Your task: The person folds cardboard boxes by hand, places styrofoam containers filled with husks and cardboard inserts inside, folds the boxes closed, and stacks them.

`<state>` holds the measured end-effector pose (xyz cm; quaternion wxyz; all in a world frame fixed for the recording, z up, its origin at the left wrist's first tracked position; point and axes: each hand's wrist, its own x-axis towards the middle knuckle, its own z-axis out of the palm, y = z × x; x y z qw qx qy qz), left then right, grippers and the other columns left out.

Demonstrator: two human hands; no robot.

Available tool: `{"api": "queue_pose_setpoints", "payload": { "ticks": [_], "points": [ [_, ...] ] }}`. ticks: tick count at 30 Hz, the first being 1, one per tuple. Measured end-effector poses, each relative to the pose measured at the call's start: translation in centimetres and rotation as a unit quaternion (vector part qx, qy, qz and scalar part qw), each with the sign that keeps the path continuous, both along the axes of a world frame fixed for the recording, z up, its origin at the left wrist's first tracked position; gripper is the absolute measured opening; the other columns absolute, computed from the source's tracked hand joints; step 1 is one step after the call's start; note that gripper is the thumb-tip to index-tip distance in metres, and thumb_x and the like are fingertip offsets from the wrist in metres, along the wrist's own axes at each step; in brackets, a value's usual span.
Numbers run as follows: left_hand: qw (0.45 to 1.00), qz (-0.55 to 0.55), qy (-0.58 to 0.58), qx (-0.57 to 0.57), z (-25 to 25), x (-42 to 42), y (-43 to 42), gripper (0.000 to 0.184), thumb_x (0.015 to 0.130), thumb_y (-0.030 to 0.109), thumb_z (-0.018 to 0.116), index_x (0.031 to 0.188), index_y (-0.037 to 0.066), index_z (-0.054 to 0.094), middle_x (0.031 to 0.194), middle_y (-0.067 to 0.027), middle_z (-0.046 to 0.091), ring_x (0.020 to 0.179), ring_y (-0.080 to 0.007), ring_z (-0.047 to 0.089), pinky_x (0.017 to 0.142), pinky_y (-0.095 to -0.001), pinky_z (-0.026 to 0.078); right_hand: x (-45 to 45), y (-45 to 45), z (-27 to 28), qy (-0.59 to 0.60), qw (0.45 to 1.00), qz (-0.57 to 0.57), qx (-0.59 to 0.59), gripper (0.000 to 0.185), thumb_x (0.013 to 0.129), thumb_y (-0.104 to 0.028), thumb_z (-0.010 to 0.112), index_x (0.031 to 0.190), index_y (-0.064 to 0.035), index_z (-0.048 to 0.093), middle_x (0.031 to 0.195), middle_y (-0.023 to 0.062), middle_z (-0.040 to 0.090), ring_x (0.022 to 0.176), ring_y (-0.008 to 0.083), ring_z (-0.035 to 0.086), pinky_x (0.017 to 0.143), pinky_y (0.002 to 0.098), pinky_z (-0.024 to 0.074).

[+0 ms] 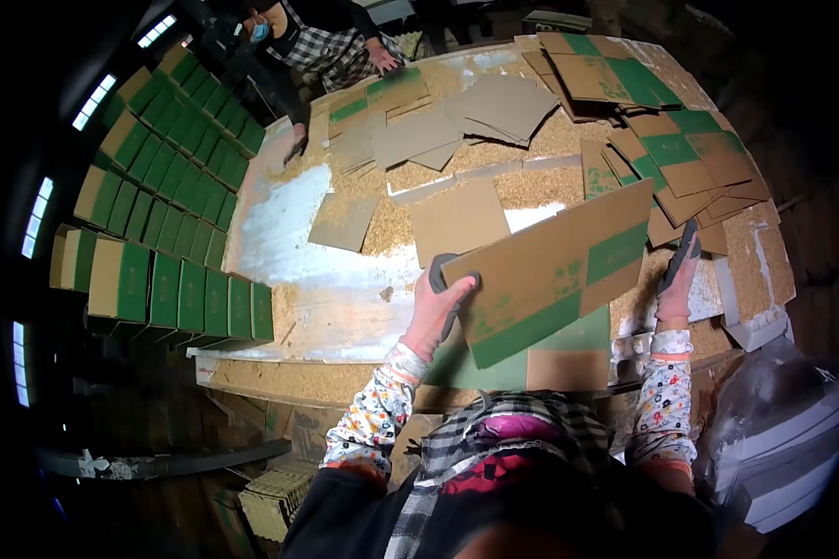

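Gloved in pink and dark grey, my left hand (438, 303) grips the left edge of a flat cardboard piece (550, 270), brown with green printing, tilted above the table's near side. My right hand (678, 275), in the same kind of glove, is apart from that piece, at its right, with fingers extended beside a stack of brown and green cardboard (690, 168). Another green and brown sheet (569, 359) lies under the held piece at the table's near edge. A plain brown sheet (457, 219) lies just beyond my left hand.
Rows of green and brown boxes (163, 219) stand at the left. Grey-brown sheets (503, 104) and a further cardboard stack (606, 74) lie farther back on the worn table (289, 252). Across it, a person's hands (380, 58) are near the edge. Clear plastic wrapping (783, 419) is at the lower right.
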<state>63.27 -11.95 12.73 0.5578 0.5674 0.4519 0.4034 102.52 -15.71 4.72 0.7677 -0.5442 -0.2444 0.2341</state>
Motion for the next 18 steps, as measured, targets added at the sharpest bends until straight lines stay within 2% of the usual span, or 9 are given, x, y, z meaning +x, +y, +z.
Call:
{"api": "queue_pose_setpoints", "payload": {
  "ticks": [4,7,9,11,13,15,16,17,18],
  "points": [
    [0.984,-0.177,0.012,0.007,4.1,-1.2,0.9,0.036,0.075,0.005,0.073,0.107,0.0,0.058,0.098,-0.0029,0.061,0.087,-0.0078,0.055,0.073,-0.0233,0.047,1.3,-2.2,1.2,-0.221,0.972,0.051,-0.063,0.052,0.1,-0.034,0.043,0.135,0.0039,0.042,0.131,0.0135,0.048,0.121,0.0203,0.044,0.104,0.0304,0.0313],
    [0.996,-0.071,0.051,0.013,2.7,-3.2,3.9,0.043,0.077,0.014,0.074,0.114,0.001,0.057,0.098,-0.0041,0.061,0.086,-0.0084,0.055,0.073,-0.023,0.047,0.9,-1.5,0.5,-0.039,0.998,0.036,-0.047,0.042,0.091,-0.021,0.062,0.12,0.0061,0.049,0.119,0.0116,0.055,0.105,0.0196,0.05,0.094,0.0295,0.0392],
    [0.999,0.028,0.011,0.019,-1.2,-4.1,4.6,0.047,0.079,0.02,0.075,0.115,-0.003,0.056,0.099,-0.007,0.062,0.088,-0.0102,0.058,0.075,-0.0233,0.049,-2.4,-2.2,0.4,-0.08,0.992,-0.025,-0.098,0.042,0.085,-0.015,0.069,0.115,0.0039,0.048,0.112,0.0102,0.054,0.1,0.0204,0.05,0.093,0.0308,0.0394],
    [0.994,0.099,-0.023,-0.041,-3.0,-3.6,5.4,0.038,0.081,0.023,0.073,0.106,-0.001,0.059,0.093,-0.0073,0.063,0.081,-0.0119,0.061,0.07,-0.0247,0.049,-3.7,-1.8,-0.7,0.016,0.999,-0.046,-0.008,0.043,0.082,-0.01,0.072,0.115,0.0012,0.047,0.112,0.0104,0.052,0.099,0.0207,0.049,0.094,0.0316,0.0389],
    [0.981,0.093,-0.102,-0.135,-2.2,-4.5,8.4,0.029,0.084,0.027,0.069,0.096,0.002,0.063,0.084,-0.006,0.063,0.074,-0.0141,0.062,0.065,-0.0259,0.05,-5.5,-2.6,1.8,-0.121,0.99,-0.064,-0.035,0.034,0.081,-0.005,0.071,0.107,-0.0026,0.05,0.095,0.0035,0.053,0.088,0.0156,0.051,0.085,0.0293,0.0435],
    [0.994,0.024,0.029,-0.105,1.3,-4.5,9.6,0.036,0.088,0.038,0.059,0.094,0.003,0.064,0.08,-0.0083,0.065,0.071,-0.0199,0.064,0.066,-0.0333,0.052,-5.9,-3.7,4.3,-0.138,0.986,0.069,-0.058,0.036,0.083,-0.01,0.068,0.113,-0.0025,0.051,0.103,0.0066,0.058,0.094,0.0173,0.055,0.088,0.0296,0.0444],
    [0.977,0.01,0.206,0.051,3.0,-2.6,6.8,0.039,0.088,0.042,0.057,0.096,0.004,0.064,0.081,-0.0122,0.066,0.074,-0.025,0.065,0.069,-0.0367,0.052,-5.1,-3.9,5.9,-0.133,0.972,0.171,-0.086,0.036,0.084,-0.012,0.067,0.115,-0.0022,0.051,0.106,0.0076,0.059,0.096,0.0175,0.055,0.089,0.0295,0.0443],
    [0.901,-0.005,0.376,0.215,5.4,0.2,4.6,0.042,0.088,0.045,0.054,0.098,0.005,0.064,0.083,-0.0161,0.066,0.078,-0.0302,0.065,0.072,-0.0401,0.052,-4.3,-2.7,6.9,-0.128,0.95,0.267,-0.1,0.037,0.085,-0.015,0.066,0.117,-0.0019,0.051,0.109,0.0086,0.059,0.099,0.0177,0.056,0.09,0.0295,0.0442],
    [0.837,-0.12,0.457,0.276,7.2,2.1,2.4,0.047,0.089,0.049,0.052,0.1,0.005,0.064,0.088,-0.0166,0.066,0.083,-0.032,0.065,0.076,-0.0392,0.051,-2.3,-1.6,5.0,0.032,0.94,0.315,-0.123,0.037,0.09,-0.02,0.061,0.119,-0.0009,0.051,0.111,0.0091,0.06,0.102,0.0178,0.056,0.09,0.03,0.0445]
  ]
}}
